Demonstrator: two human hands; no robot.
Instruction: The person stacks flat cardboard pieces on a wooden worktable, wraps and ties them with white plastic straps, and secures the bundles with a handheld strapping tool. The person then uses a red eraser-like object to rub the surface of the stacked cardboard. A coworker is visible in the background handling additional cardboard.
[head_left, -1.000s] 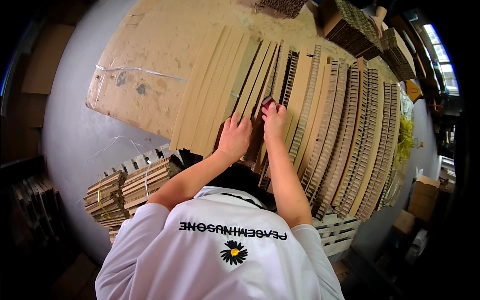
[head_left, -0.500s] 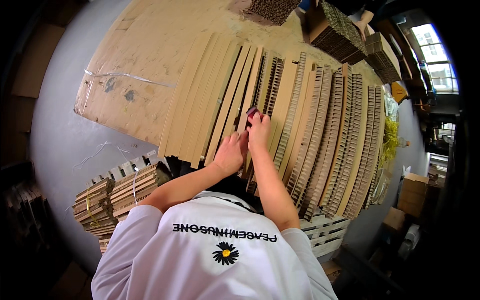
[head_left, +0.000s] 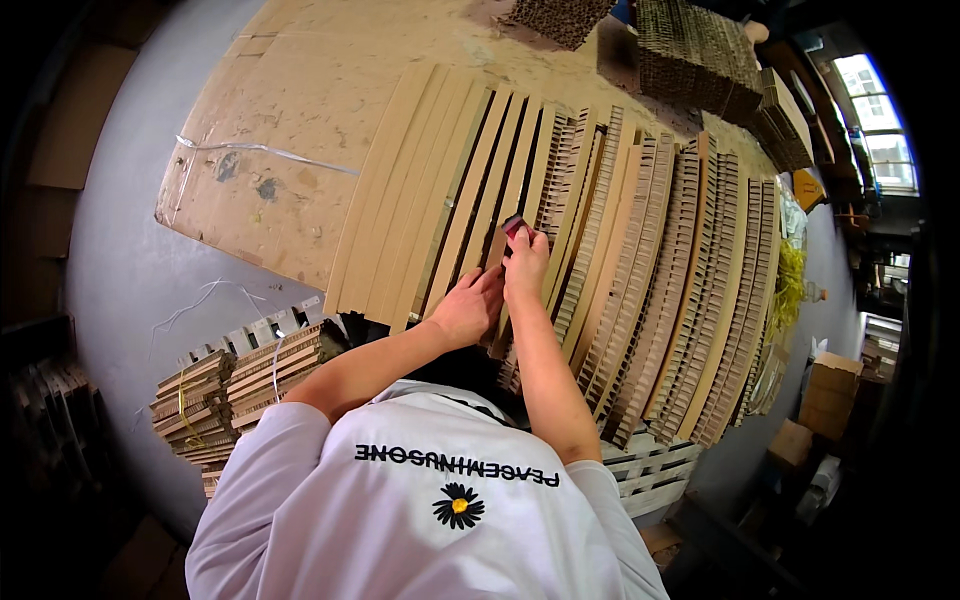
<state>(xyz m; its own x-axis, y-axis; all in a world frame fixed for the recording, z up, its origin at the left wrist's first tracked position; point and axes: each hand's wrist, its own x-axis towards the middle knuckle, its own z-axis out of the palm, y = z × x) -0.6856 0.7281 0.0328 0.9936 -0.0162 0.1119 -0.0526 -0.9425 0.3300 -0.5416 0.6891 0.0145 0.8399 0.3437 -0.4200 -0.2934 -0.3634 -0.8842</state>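
My right hand (head_left: 526,268) is closed around a small dark-red tool (head_left: 513,227), whose exact kind I cannot make out. Both are over the row of long cardboard strips, near the middle of the row. Just to the left, my left hand (head_left: 470,308) lies on the strips with its fingers stretched toward the right hand. Flat tan strips (head_left: 400,200) lie side by side left of my hands. To the right stand strips (head_left: 640,270) with open honeycomb edges showing. Dark gaps separate some strips beside my fingers.
A large brown cardboard sheet (head_left: 290,110) lies under and beyond the strips. Tied bundles of strips (head_left: 275,365) stand at the lower left. Honeycomb stacks (head_left: 695,60) sit at the far right, with part of another person's hand (head_left: 757,32) beside them. Yellow strapping (head_left: 790,272) hangs at the right.
My hands stay close together, the right still on the red tool. Strips near them lie further apart. At the far right, the honeycomb stack is turned differently and less of the other person's hand shows.
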